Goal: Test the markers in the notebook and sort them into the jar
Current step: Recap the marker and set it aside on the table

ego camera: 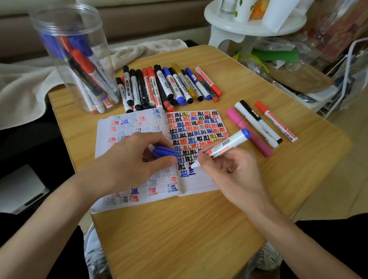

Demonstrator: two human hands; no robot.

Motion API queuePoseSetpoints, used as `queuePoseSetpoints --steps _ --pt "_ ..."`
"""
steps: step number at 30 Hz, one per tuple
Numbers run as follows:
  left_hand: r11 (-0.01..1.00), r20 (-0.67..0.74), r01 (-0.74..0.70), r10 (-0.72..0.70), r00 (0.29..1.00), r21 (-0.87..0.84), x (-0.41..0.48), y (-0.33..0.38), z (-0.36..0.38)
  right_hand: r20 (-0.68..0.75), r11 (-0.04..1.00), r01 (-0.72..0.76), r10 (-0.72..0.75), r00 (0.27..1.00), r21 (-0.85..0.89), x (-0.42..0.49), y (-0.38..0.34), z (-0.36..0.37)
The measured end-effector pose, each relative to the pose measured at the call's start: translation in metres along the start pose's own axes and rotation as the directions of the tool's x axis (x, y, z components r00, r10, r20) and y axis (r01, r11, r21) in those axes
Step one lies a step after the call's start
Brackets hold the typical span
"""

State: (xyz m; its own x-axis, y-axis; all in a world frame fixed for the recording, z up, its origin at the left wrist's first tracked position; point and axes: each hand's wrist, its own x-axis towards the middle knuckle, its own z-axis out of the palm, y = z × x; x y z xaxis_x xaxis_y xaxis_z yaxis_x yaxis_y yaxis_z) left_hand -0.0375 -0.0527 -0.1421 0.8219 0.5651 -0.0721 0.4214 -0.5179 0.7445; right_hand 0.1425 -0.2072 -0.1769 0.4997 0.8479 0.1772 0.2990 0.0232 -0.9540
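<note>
Right hand (231, 170) pinches the blue marker (225, 145), nib seemingly on the notebook (199, 182), barrel slanting up-right; left hand (131, 159) grips its cap (163, 152) just left of the nib; jar (73, 60) stands at the tabletop's far-left corner.

My left hand (134, 158) curls round a cap (164, 152), forearm stretched forward. My right hand (232, 173) pinches a marker (227, 142), forearm angling inward.

Wooden table (186, 238) sits right under the grip of the right hand (231, 170). Far beyond it, up left, there's a brown sofa (147, 21) with a beige blanket (10, 93). Beyond-right: white stool (255, 27), white wire rack (362, 40), pale floor (360, 158). Soft, even light.
</note>
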Motion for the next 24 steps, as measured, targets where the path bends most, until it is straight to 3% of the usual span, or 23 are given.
queuePoseSetpoints --steps 15,24 --pt "1.0 -0.016 -0.006 0.006 1.0 0.002 -0.0009 0.0001 0.0012 -0.046 1.0 -0.026 0.026 0.999 -0.005 -0.0005 -0.0019 -0.0008" --pt "1.0 0.002 0.002 -0.002 1.0 0.009 -0.0017 0.0007 -0.0003 -0.003 1.0 -0.012 0.012 1.0 -0.015 -0.0009 -0.003 0.0012"
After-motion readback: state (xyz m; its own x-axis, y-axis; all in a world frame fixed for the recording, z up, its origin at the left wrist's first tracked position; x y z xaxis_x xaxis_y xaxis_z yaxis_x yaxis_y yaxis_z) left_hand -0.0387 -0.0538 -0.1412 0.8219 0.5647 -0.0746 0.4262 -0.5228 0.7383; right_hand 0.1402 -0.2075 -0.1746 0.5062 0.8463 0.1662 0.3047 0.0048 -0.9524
